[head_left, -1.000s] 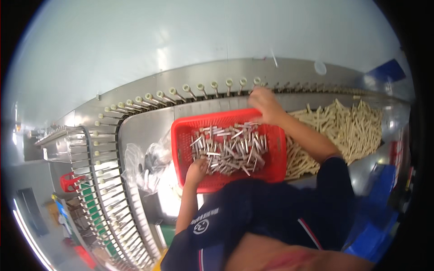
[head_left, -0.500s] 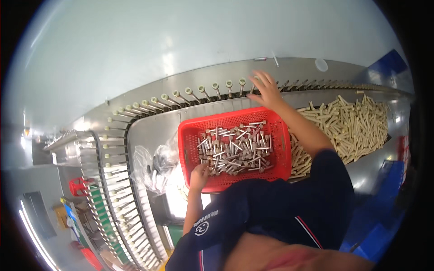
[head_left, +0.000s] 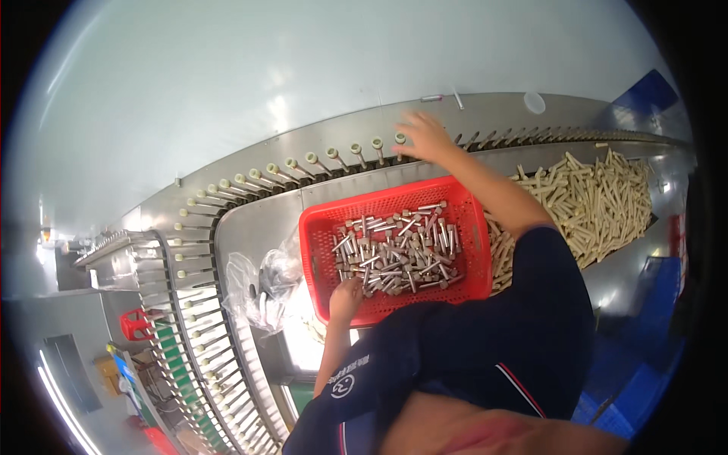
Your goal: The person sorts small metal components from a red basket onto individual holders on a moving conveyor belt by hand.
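Right hand point(head_left: 426, 138) now farther left

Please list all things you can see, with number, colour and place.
Basket: one, red, centre.
Metal pieces: many, silver, in the basket.
Sticks: many, cream, right of the basket.
Track: count unclear, dark, behind and left of the basket.
Capped pieces: many, silver with pale tops, along the track.
Bare pins: many, dark, track's right part.
Small rods: two, pale, behind the track.
Disc: one, whitish, behind the track.
Plastic: count unclear, clear, left of the basket.
Stool: one, red, lower left.
Blue items: several, blue, right side.
Shirt: one, dark blue, worn.
Left hand: one, bare, at the basket's near left corner.
Right hand: one, bare, by the capped pieces.
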`<state>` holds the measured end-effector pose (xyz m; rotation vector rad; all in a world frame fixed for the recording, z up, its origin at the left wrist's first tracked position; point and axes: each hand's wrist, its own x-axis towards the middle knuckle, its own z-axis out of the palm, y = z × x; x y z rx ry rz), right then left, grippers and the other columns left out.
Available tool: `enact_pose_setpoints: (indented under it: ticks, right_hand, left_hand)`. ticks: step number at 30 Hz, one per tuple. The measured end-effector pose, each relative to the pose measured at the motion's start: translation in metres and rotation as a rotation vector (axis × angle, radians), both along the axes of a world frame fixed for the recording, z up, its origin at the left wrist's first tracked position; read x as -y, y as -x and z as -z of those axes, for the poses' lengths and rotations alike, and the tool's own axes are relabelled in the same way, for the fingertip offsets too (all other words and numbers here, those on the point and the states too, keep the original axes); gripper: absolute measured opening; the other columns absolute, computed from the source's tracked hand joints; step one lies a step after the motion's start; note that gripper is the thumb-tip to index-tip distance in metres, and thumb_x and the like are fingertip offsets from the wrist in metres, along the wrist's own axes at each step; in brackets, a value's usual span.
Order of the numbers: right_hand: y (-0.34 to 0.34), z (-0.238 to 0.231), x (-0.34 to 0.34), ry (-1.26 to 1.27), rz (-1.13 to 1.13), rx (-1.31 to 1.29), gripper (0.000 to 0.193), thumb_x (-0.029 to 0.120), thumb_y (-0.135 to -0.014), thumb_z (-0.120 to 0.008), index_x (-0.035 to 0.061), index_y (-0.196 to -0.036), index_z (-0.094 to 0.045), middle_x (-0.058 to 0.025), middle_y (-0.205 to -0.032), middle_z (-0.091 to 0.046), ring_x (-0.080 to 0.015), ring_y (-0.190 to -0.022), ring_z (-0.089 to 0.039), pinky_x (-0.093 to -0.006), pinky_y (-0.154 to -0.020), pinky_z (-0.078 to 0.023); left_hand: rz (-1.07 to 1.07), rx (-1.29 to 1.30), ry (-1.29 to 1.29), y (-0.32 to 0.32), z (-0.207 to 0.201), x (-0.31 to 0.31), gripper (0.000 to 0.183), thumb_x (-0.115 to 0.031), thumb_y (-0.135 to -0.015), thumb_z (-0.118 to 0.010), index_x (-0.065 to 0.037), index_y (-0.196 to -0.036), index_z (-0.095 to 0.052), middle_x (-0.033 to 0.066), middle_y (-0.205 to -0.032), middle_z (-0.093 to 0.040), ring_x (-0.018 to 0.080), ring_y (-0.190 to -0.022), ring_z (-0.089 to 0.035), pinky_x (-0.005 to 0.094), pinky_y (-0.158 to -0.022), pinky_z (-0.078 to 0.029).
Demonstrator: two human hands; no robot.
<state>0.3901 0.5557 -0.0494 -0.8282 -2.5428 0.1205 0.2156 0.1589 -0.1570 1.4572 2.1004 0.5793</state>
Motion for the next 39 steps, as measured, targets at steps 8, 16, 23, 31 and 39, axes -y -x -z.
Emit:
enact_pose_setpoints:
  ticks: [8,16,23,31,39]
  right_hand:
    - [-0.076,0.040,0.044,0.346,-0.579,0.279,0.054,0.052,-0.065,-0.075,0.0090,-0.097,-0.064,-0.0126,-0.104,-0.061,-0.0311,-0.098,-0.058,-0.0431,-0.085,-0.045]
    - [0.022,-0.011,-0.018,0.550,-0.009,-0.140,0.048,0.051,-0.075,-0.068,0.0089,-0.099,-0.067,-0.0101,-0.095,-0.065,-0.0266,-0.097,-0.059,-0.0403,-0.084,-0.046]
    - [0.012,-0.014,0.019,0.001,-0.034,-0.183,0.044,0.051,-0.077,-0.065,0.0081,-0.087,-0.067,-0.0045,-0.079,-0.064,-0.0215,-0.085,-0.060,-0.0370,-0.076,-0.047]
    - [-0.045,0.028,0.000,0.748,0.358,0.271,0.051,0.050,-0.074,-0.069,0.0046,-0.098,-0.062,-0.0144,-0.117,-0.054,-0.0294,-0.104,-0.053,-0.0418,-0.084,-0.043]
    - [-0.033,0.075,0.000,0.276,0.002,0.042,0.043,0.042,-0.072,-0.073,0.0023,-0.080,-0.058,-0.0143,-0.087,-0.059,-0.0268,-0.081,-0.060,-0.0399,-0.067,-0.046]
  left_hand:
    - [-0.184,0.096,0.032,-0.012,0.016,0.036,0.019,-0.016,-0.086,-0.056,-0.004,-0.097,-0.064,0.0174,-0.091,-0.063,0.0326,-0.082,-0.063,0.0411,-0.072,-0.050]
    - [-0.027,0.252,0.222,0.039,-0.005,0.027,0.024,-0.019,-0.085,-0.060,-0.003,-0.102,-0.063,0.0170,-0.090,-0.064,0.0318,-0.076,-0.063,0.0404,-0.071,-0.049]
    - [-0.132,0.254,0.324,0.071,0.031,0.064,0.031,-0.020,-0.083,-0.062,-0.001,-0.107,-0.059,0.0214,-0.096,-0.063,0.0352,-0.089,-0.061,0.0418,-0.078,-0.048]
    - [-0.170,0.366,0.330,0.043,0.026,0.047,0.035,-0.017,-0.085,-0.062,0.001,-0.115,-0.057,0.0161,-0.095,-0.067,0.0250,-0.086,-0.065,0.0346,-0.077,-0.050]
    - [-0.067,0.315,0.283,0.054,0.031,0.023,0.040,-0.023,-0.083,-0.063,0.000,-0.116,-0.059,0.0204,-0.096,-0.065,0.0304,-0.089,-0.065,0.0378,-0.079,-0.050]
